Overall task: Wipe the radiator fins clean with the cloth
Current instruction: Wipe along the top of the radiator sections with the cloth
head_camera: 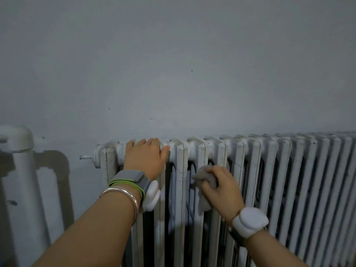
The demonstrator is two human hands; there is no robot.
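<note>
Head view: left hand (146, 157) hooks close-set fingers over the rounded top edge of the white, ribbed column radiator (285, 170), near its left end. Right hand (223, 189) clamps a crumpled grey cloth (204, 178) against the flat-faced upper fins (201, 153).

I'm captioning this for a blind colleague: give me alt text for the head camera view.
A person's right hand holds a crumpled grey cloth against the fins of a white ribbed cast-iron radiator, while the left hand holds its top near the left end. A pale grey wall rises behind.
</note>
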